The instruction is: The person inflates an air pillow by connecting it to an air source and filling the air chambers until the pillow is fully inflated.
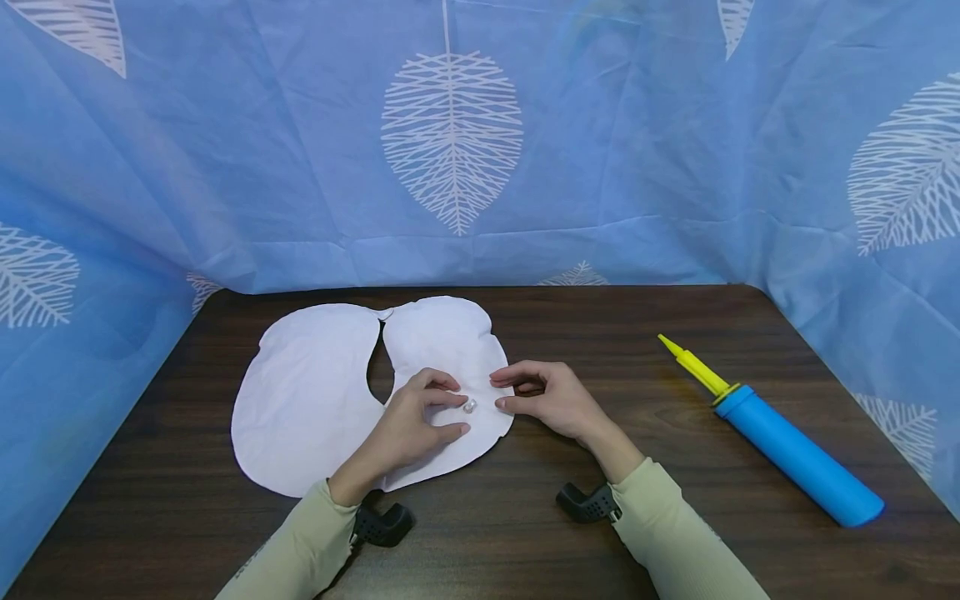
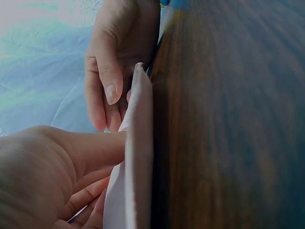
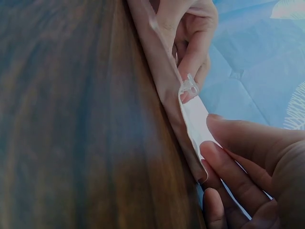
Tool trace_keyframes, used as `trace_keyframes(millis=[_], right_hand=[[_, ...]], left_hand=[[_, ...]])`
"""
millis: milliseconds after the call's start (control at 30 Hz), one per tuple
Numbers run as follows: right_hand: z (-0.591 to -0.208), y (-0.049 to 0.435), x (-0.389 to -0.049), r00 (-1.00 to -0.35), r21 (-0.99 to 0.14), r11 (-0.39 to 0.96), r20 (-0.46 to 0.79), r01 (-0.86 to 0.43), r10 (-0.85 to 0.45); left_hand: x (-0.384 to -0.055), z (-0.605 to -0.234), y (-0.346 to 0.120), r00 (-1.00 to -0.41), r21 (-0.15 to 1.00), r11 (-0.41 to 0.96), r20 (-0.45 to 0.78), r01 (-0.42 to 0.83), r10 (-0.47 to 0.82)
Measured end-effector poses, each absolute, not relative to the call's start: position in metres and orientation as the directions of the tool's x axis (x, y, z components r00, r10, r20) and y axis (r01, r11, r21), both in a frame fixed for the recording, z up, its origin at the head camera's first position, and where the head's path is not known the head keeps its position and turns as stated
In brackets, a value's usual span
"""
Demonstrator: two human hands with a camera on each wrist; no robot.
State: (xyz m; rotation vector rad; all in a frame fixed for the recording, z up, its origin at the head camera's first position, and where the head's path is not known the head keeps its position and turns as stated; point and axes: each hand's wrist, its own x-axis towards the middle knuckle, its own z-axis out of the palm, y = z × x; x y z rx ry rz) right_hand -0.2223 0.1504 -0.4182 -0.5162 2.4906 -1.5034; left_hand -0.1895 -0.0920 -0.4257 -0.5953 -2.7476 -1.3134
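A flat, uninflated white neck pillow (image 1: 300,400) lies on the table, its two lobes on either side of a narrow opening. A small clear plastic valve (image 1: 469,406) stands up from the right lobe; in the right wrist view this valve (image 3: 190,86) shows side-on. My left hand (image 1: 408,421) rests on the right lobe, thumb and fingers spread apart just left of the valve. At the lobe's right edge is my right hand (image 1: 551,398), with its loosely bent fingertips over the fabric and thumb apart from them. Neither hand pinches anything.
A blue hand pump (image 1: 798,450) with a yellow nozzle (image 1: 697,367) lies at the right of the dark wooden table (image 1: 480,542). Blue leaf-patterned cloth (image 1: 300,167) hangs behind the table and along both sides. Each wrist carries a black camera mount (image 1: 384,525).
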Motion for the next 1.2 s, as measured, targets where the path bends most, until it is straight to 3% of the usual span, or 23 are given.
trace_keyframes(millis=[400, 767, 1200], right_hand=[[-0.4199, 0.1523, -0.2211, -0.922, -0.885, 0.426, 0.011, -0.189, -0.386], [-0.4182, 0.1521, -0.2217, -0.923, -0.883, 0.429, 0.01, -0.188, -0.385], [-0.4177, 0.1492, -0.221, -0.922, -0.879, 0.439, 0.003, -0.187, -0.387]], left_hand=[[-0.1872, -0.4255, -0.0924, -0.885, 0.687, 0.586, 0.193, 0.43, 0.424], [-0.1865, -0.42, -0.092, -0.902, 0.71, 0.604, 0.103, 0.363, 0.42], [-0.1876, -0.421, -0.093, -0.908, 0.731, 0.563, 0.196, 0.387, 0.37]])
